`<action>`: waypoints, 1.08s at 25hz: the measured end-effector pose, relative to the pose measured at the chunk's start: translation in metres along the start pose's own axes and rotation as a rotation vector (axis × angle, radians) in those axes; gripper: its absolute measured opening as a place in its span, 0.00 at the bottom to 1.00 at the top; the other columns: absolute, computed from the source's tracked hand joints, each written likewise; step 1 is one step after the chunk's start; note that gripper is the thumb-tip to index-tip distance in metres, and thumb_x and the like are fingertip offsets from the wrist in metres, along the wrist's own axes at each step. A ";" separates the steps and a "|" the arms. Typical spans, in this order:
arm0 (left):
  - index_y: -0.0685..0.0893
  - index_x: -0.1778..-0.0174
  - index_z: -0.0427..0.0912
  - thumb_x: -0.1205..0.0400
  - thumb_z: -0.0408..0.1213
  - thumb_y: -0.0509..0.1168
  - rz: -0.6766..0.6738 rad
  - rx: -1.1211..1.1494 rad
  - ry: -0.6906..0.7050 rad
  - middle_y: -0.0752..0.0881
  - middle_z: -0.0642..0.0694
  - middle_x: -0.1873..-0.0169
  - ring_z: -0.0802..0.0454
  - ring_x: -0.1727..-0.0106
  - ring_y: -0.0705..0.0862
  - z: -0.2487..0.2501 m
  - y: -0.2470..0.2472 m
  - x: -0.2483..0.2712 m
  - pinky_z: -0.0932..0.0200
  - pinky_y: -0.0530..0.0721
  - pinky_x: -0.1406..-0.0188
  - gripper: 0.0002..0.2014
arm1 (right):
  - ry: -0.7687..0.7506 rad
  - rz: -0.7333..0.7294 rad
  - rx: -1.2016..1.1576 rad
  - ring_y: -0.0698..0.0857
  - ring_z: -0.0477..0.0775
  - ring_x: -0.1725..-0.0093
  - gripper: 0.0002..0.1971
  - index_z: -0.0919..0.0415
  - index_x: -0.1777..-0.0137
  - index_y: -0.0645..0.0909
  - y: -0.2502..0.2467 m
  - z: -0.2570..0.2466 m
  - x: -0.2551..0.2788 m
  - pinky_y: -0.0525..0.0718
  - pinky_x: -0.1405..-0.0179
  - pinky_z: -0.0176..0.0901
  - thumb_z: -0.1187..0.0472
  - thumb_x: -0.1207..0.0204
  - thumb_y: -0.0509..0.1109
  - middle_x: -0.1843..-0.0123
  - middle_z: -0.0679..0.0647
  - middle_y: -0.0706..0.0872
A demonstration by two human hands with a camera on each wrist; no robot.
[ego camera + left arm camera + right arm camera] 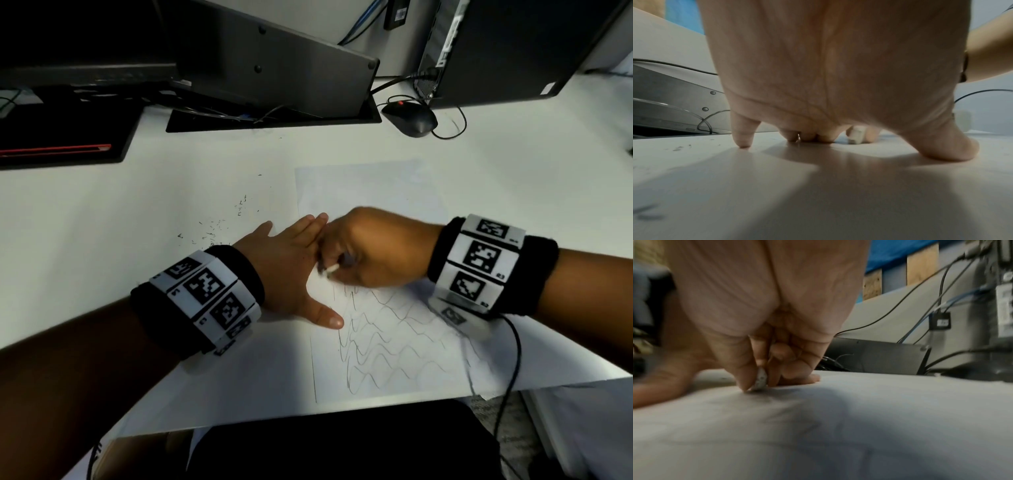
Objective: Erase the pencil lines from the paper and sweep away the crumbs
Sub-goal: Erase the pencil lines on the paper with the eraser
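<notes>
— Nearest the camera, what is being seen?
— Two banded forearms are being stretched over the table [137,212]; between them the paper [383,359] is being held flat by the left hand [291,270], fingers straight and spread, thumb pressed at the sheet's left edge.

— And the eraser?
— The eraser [331,269] is being pinched in the curled fingers of the right hand [373,250], its tip being pressed on the paper just beside the left hand.

— Which way are the lines lying from it?
— The lines [394,339] are being left toward the body and to the right of the eraser; the waves are running roughly across the sheet, so strokes are probably being needed downward, row by row. The right hand is being kept nearer them.

— Crumbs?
— The crumbs [219,228] are being left scattered on the table, left of the paper, beyond the left wrist; sweeping is judged not yet done.
</notes>
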State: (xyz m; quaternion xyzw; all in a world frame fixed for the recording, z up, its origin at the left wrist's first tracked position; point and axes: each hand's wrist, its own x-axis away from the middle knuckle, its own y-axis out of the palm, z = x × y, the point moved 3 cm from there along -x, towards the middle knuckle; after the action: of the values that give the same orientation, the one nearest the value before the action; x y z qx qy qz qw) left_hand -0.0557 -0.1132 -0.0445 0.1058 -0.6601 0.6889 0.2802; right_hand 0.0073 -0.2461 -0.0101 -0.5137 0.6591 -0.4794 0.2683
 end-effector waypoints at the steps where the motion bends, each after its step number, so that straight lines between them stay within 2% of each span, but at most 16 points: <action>1: 0.35 0.14 0.58 0.40 0.86 0.55 0.005 0.008 0.002 0.31 0.56 0.15 0.60 0.15 0.32 -0.001 0.000 -0.001 0.38 0.43 0.15 0.64 | -0.004 -0.013 -0.008 0.87 0.46 0.55 0.06 0.53 0.52 0.89 0.000 -0.001 -0.001 0.85 0.52 0.44 0.56 0.25 0.72 0.54 0.46 0.90; 4: 0.31 0.15 0.58 0.44 0.87 0.55 0.017 0.034 0.012 0.33 0.57 0.14 0.59 0.14 0.35 -0.002 0.000 -0.003 0.40 0.44 0.14 0.68 | 0.058 0.061 0.046 0.86 0.47 0.56 0.06 0.52 0.52 0.89 -0.009 0.005 -0.003 0.85 0.53 0.46 0.56 0.25 0.72 0.55 0.45 0.90; 7: 0.36 0.14 0.58 0.42 0.87 0.55 -0.004 0.027 0.004 0.31 0.57 0.15 0.60 0.15 0.33 -0.002 -0.001 -0.002 0.41 0.42 0.14 0.66 | 0.016 -0.021 0.027 0.86 0.45 0.56 0.06 0.52 0.52 0.89 -0.001 -0.002 0.000 0.84 0.54 0.43 0.56 0.26 0.72 0.54 0.45 0.89; 9: 0.33 0.14 0.54 0.42 0.87 0.54 -0.007 -0.003 -0.010 0.29 0.55 0.15 0.60 0.15 0.31 -0.001 -0.002 -0.001 0.42 0.42 0.14 0.68 | 0.044 -0.048 -0.017 0.86 0.43 0.57 0.07 0.50 0.51 0.89 -0.004 0.001 0.004 0.84 0.53 0.43 0.54 0.27 0.73 0.55 0.44 0.90; 11: 0.29 0.15 0.49 0.42 0.87 0.52 -0.012 -0.034 -0.021 0.28 0.54 0.16 0.59 0.15 0.31 0.000 -0.002 -0.001 0.42 0.42 0.14 0.70 | 0.121 0.019 0.019 0.85 0.43 0.57 0.07 0.49 0.50 0.89 -0.013 0.011 0.008 0.84 0.52 0.44 0.55 0.27 0.73 0.55 0.43 0.89; 13: 0.28 0.15 0.48 0.42 0.87 0.52 -0.008 -0.038 -0.025 0.28 0.54 0.16 0.59 0.15 0.31 0.000 -0.002 -0.001 0.42 0.43 0.14 0.70 | 0.110 0.011 0.052 0.83 0.42 0.58 0.07 0.50 0.51 0.89 -0.009 0.009 0.012 0.82 0.54 0.38 0.57 0.28 0.73 0.55 0.42 0.88; 15: 0.28 0.15 0.48 0.42 0.87 0.52 -0.006 -0.032 -0.025 0.28 0.54 0.16 0.59 0.15 0.31 -0.001 -0.002 0.000 0.43 0.43 0.14 0.70 | 0.043 -0.074 0.015 0.80 0.38 0.62 0.06 0.51 0.51 0.89 -0.001 -0.004 0.016 0.77 0.58 0.30 0.56 0.27 0.73 0.56 0.41 0.87; 16: 0.28 0.15 0.48 0.42 0.87 0.53 -0.007 -0.032 -0.026 0.28 0.54 0.16 0.59 0.15 0.31 -0.001 -0.002 0.000 0.42 0.43 0.14 0.70 | 0.043 -0.084 0.006 0.80 0.37 0.62 0.06 0.51 0.51 0.89 -0.002 -0.003 0.016 0.78 0.58 0.30 0.55 0.26 0.73 0.56 0.41 0.88; 19: 0.28 0.15 0.47 0.42 0.87 0.52 -0.016 -0.041 -0.026 0.28 0.54 0.16 0.59 0.15 0.31 0.000 -0.003 -0.001 0.42 0.43 0.14 0.71 | 0.123 0.008 0.041 0.82 0.40 0.59 0.07 0.50 0.50 0.89 -0.013 0.009 0.014 0.83 0.52 0.40 0.56 0.27 0.72 0.55 0.42 0.89; 23: 0.28 0.15 0.48 0.41 0.86 0.53 -0.009 -0.037 -0.020 0.28 0.54 0.16 0.59 0.15 0.31 0.000 -0.003 0.000 0.43 0.43 0.14 0.70 | 0.026 -0.069 0.026 0.83 0.41 0.59 0.06 0.50 0.52 0.89 0.001 -0.008 0.015 0.79 0.57 0.35 0.55 0.26 0.72 0.55 0.44 0.89; 27: 0.28 0.15 0.47 0.43 0.87 0.52 -0.009 -0.039 -0.022 0.29 0.54 0.15 0.58 0.15 0.32 0.000 -0.003 -0.001 0.43 0.43 0.14 0.71 | 0.098 0.010 0.064 0.84 0.43 0.58 0.08 0.50 0.50 0.89 -0.009 0.004 0.011 0.81 0.55 0.37 0.54 0.25 0.70 0.55 0.44 0.89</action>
State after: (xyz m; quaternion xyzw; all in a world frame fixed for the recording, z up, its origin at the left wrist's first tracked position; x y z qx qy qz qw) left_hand -0.0533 -0.1133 -0.0427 0.1110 -0.6760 0.6734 0.2780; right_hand 0.0112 -0.2579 -0.0023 -0.4773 0.6583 -0.5235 0.2545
